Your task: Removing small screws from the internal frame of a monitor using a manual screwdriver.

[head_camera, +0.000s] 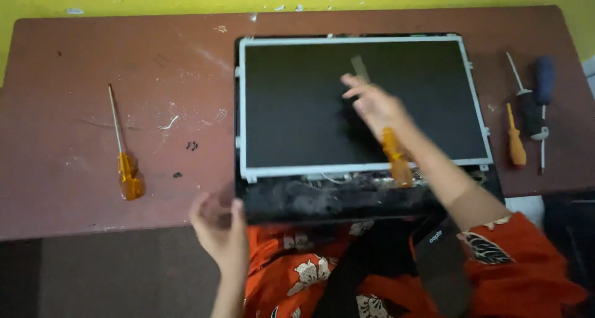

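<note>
The right hand point(375, 104) hovers over the middle of the dark screen panel point(297, 107), its fingers spread loosely and pointing toward ten o'clock. An orange-handled screwdriver point(396, 160) hangs under the palm toward six o'clock; motion blur hides just how the hand grips it. The left hand point(218, 228) sits at the panel's seven o'clock corner, fingers curled partly open, thumb against the black laptop lid point(310, 203) that carries the panel. That lid lies flat on the brown table point(74, 57), near its front edge, and the silver-framed panel rests on it.

At nine o'clock from the panel, well apart, lies a long orange screwdriver point(127, 169), with a few small black screws point(192, 146) between them. At three o'clock lie a short orange screwdriver point(515, 145), a black-handled one point(530, 110) and a blue-handled one point(545, 82).
</note>
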